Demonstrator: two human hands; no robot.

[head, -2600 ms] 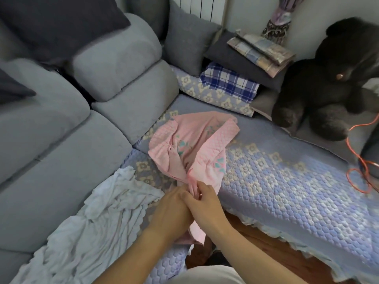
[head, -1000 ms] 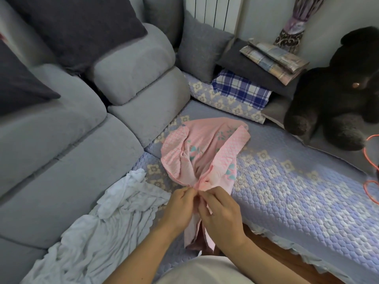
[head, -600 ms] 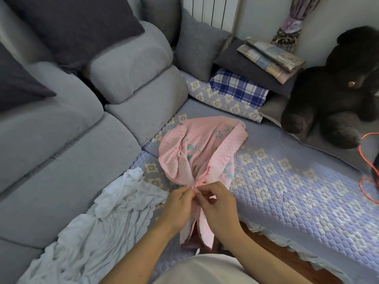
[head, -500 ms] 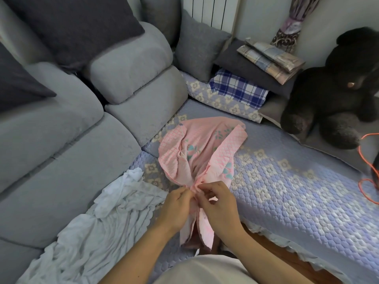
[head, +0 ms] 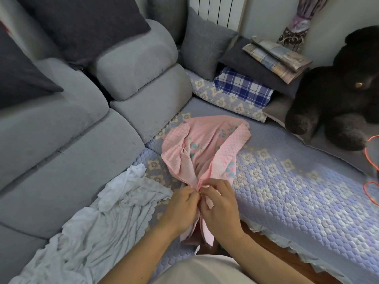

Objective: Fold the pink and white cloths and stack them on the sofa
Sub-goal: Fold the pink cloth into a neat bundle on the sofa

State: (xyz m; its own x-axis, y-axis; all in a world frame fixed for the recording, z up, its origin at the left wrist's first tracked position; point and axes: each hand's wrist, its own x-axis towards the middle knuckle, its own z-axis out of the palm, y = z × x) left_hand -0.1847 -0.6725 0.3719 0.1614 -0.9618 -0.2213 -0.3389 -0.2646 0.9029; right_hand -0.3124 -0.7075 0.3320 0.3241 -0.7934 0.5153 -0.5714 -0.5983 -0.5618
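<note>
A pink quilted cloth (head: 205,146) with small floral prints lies bunched on the sofa's corner seat, its near end gathered and hanging over the seat edge. My left hand (head: 181,208) and my right hand (head: 219,203) meet at that gathered end, both pinching the pink fabric between thumb and fingers. A crumpled white cloth (head: 98,218) with a scalloped edge lies spread on the seat to the left, apart from both hands.
The grey sofa (head: 61,165) has a lilac quilted seat cover (head: 297,197). Folded plaid cloths (head: 244,89) and cushions are stacked at the back. A big black teddy bear (head: 338,95) sits at the right, an orange cord (head: 371,173) beside it.
The hands have stayed together at the pink cloth's gathered end, shifting their pinch slightly. The cloths lie much as before; the camera view has moved a little.
</note>
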